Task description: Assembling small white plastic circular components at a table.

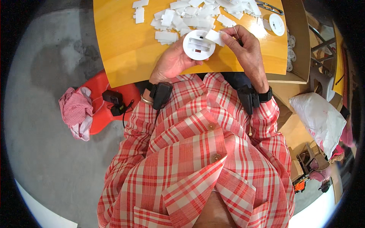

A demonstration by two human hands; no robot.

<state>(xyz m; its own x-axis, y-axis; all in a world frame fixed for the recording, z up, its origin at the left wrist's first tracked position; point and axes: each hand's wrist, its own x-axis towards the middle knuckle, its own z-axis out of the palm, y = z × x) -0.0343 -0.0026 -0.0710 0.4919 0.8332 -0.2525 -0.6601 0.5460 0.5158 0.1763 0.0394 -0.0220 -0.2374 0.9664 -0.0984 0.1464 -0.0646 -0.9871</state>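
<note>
So, judging by how the parts sit, this is the bit where a cover gets fitted. The left hand [172, 60] is half curled around a white round plastic housing [199, 45], gripping it by the edge with the open rectangular bay facing up. The right hand [246, 42] is pinched shut, thumb and fingers on a small white flat plastic plate [215, 37], with a thin metal-shafted tool [239, 40] tucked in among the fingers. Can't make out what kind of tool, it's mostly hidden.

The plate overlaps the housing's rim on the right-hand side; I can't tell if they're actually touching. I'd say the next move calls for squaring the plate up with the bay and pressing it in, while the left hand keeps the housing steady. Getting the plate in crooked seems the main risk.

Placement-wise, the housing is between the two hands, held above the near edge of the yellow wooden table [125, 57]. A loose heap of white flat plastic plates [186, 17] lies just beyond both hands, and another white round plastic piece [276, 24] sits past the right hand, further to the right.
</note>
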